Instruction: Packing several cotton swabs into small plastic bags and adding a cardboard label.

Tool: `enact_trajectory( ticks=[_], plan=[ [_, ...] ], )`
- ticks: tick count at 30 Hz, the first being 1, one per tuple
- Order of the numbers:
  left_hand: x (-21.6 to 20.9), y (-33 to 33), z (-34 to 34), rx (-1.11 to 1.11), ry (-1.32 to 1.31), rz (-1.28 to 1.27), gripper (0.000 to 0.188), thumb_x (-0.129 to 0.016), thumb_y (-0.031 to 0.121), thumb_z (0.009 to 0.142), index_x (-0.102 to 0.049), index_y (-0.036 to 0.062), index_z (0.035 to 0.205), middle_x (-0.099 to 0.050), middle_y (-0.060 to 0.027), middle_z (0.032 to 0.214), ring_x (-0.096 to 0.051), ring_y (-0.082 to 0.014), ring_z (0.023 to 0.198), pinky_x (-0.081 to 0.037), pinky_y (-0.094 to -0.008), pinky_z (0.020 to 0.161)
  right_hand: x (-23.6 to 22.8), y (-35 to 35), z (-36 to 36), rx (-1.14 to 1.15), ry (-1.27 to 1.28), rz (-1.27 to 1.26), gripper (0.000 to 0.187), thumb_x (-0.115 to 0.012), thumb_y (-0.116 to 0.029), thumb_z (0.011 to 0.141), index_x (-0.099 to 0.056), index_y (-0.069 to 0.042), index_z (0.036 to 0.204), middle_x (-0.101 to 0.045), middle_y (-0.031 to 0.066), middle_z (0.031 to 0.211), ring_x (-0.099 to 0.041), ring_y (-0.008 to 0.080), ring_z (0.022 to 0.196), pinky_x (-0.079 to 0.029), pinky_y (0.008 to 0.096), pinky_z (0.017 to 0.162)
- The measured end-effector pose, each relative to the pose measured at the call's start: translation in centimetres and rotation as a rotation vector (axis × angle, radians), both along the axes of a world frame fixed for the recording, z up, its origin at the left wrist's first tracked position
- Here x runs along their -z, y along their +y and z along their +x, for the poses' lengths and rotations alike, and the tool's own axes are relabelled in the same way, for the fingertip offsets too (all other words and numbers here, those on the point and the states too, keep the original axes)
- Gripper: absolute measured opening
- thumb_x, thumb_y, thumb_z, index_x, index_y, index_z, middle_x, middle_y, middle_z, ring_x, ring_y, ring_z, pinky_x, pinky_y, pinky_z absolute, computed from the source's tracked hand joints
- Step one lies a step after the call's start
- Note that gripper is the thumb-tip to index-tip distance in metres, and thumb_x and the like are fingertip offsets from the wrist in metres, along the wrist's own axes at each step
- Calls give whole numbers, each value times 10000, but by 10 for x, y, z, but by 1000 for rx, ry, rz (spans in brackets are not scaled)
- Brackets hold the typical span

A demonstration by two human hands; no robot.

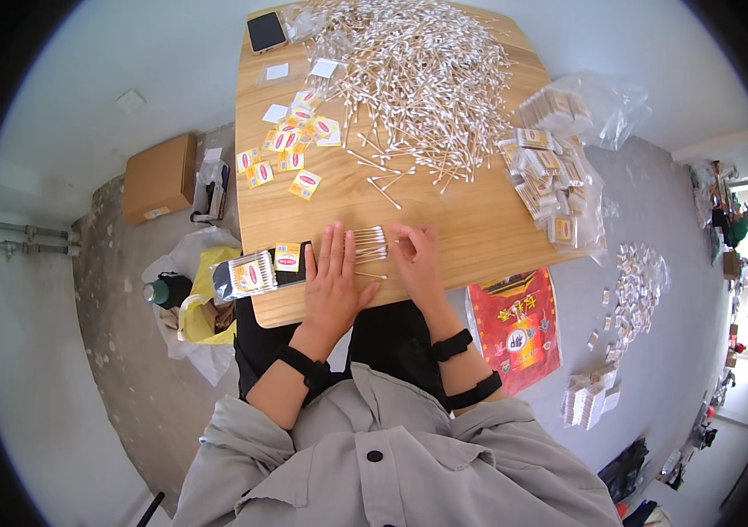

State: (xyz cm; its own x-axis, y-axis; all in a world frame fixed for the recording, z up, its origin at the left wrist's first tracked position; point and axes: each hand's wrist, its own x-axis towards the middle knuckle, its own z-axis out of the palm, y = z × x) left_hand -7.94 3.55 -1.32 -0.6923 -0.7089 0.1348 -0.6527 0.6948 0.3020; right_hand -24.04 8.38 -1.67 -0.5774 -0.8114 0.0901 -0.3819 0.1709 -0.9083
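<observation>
My left hand lies flat on the wooden table near its front edge, fingers stretched out together. It covers part of a small row of cotton swabs, whose white tips point right. Close to those tips is my right hand, its fingers curled in; what they may hold is hidden. A single cotton swab lies nearer me, below the row. Left of my left hand, a yellow and white label card rests on a black strip. Beside it sits a clear packet of swabs with a similar card.
A large heap of loose swabs covers the far table. Scattered label cards and a phone lie at left. Filled packets pile at the right edge. On the floor are more packets, a red bag and a cardboard box.
</observation>
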Motion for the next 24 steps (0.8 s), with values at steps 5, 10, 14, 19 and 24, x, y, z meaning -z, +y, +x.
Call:
enact_trajectory(
  ticks=[5,10,14,19,24],
  plan=[
    [3,0,-1,-28,41,17,1014,-703,484,784,-220,-72,1480,-195,-237,1566,-158,-357,1474,-144,-538,1166,1,10,-5,-12,156,-72,289,-681,-32,796,-656,-76,1080,-517,103,998,-553,233,862,-493,337,747],
    [1,2,3,-106,14,66,1058,-717,486,776,-179,-90,1481,-171,-263,1563,-145,-379,1472,-135,-545,1165,1,8,-7,-5,218,48,291,-722,-76,768,-672,-101,1054,-555,116,997,-590,260,837,-502,358,737],
    [6,1,3,-96,7,44,1073,-715,503,774,-170,-93,1481,-164,-266,1564,-138,-385,1472,-130,-544,1165,-2,3,-9,-76,242,93,224,-733,-106,767,-697,-121,987,-580,94,940,-603,273,846,-501,367,734],
    [5,3,4,-156,-5,62,1073,-699,526,779,-179,-104,1476,-155,-278,1562,-131,-396,1470,-119,-541,1166,-1,4,-9,-61,265,94,127,-735,-118,768,-709,-133,891,-590,65,879,-607,264,843,-495,370,705],
    [4,3,5,-135,-45,40,1048,-671,552,792,-217,-112,1464,-149,-282,1561,-126,-398,1469,-117,-543,1165,-3,2,-7,-55,250,101,111,-734,-113,771,-708,-134,877,-590,54,855,-608,255,814,-493,366,684]
  ],
)
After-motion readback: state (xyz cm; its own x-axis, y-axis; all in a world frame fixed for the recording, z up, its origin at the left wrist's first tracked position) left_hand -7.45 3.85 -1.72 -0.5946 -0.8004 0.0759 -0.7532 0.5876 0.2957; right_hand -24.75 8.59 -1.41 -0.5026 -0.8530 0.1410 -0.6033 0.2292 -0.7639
